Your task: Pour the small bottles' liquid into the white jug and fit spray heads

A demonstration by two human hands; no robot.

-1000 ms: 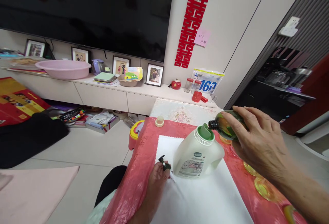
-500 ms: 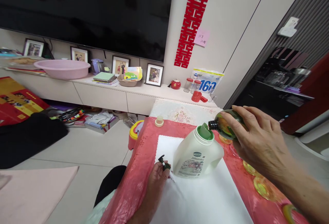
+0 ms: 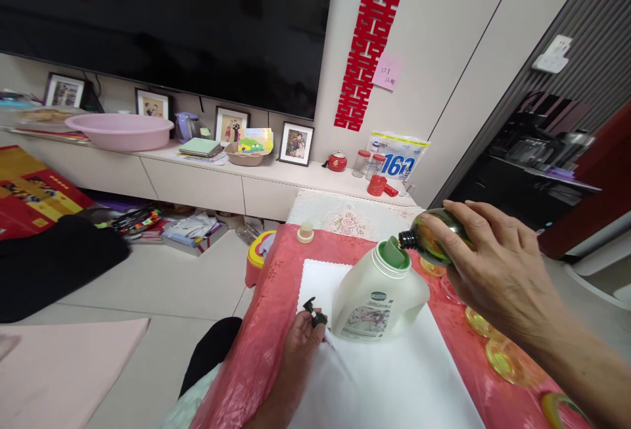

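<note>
My right hand (image 3: 493, 271) is wrapped round a small green bottle (image 3: 428, 238), tipped on its side with its dark neck right at the green spout of a white jug (image 3: 379, 294). The jug stands uncapped on a white sheet (image 3: 394, 383) over a red tablecloth (image 3: 266, 324). My left hand (image 3: 298, 350) rests on the sheet just left of the jug, fingers closed on a small black pump head (image 3: 314, 314).
A round beige cap (image 3: 305, 232) lies at the table's far edge. A yellow-and-red stool (image 3: 259, 255) stands on the floor to the left. Behind are a low cabinet with a pink basin (image 3: 121, 130), photo frames, jars and a large dark screen.
</note>
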